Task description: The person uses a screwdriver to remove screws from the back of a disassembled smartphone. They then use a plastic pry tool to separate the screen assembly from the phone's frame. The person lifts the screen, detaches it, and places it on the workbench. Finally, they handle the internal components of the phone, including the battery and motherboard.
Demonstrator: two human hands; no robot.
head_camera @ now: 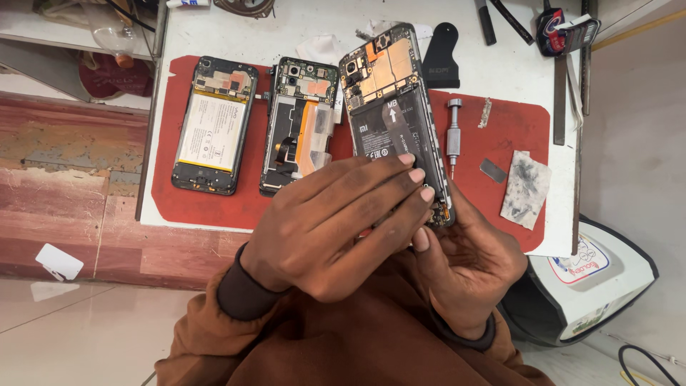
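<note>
Head view looks down on a white workbench [514,68] topped with a red mat [514,121]. At the far left of the mat lies an opened phone with a pale battery [214,125], and just to its right a second opened phone with an orange ribbon cable [299,125], both flat and apart from the hands. Next comes the left hand [336,225], laid across the near half of an opened phone with a black battery [393,107], which is tilted up off the mat with its circuit board at the far end; the left fingers [400,175] are held together and pressed flat on the battery. The right hand [468,268] cradles the phone's near right edge from below, thumb on the frame; its other fingers are hidden, so I cannot tell how they grip. Judging by this, the step in hand is work at the lower end of the battery, perhaps seating or freeing it, and the next move would call for steady, even pressure without bending the frame. Right of the phone, a small metal screwdriver [454,136] lies on the mat, and farther right a stained grey cloth [526,187].
</note>
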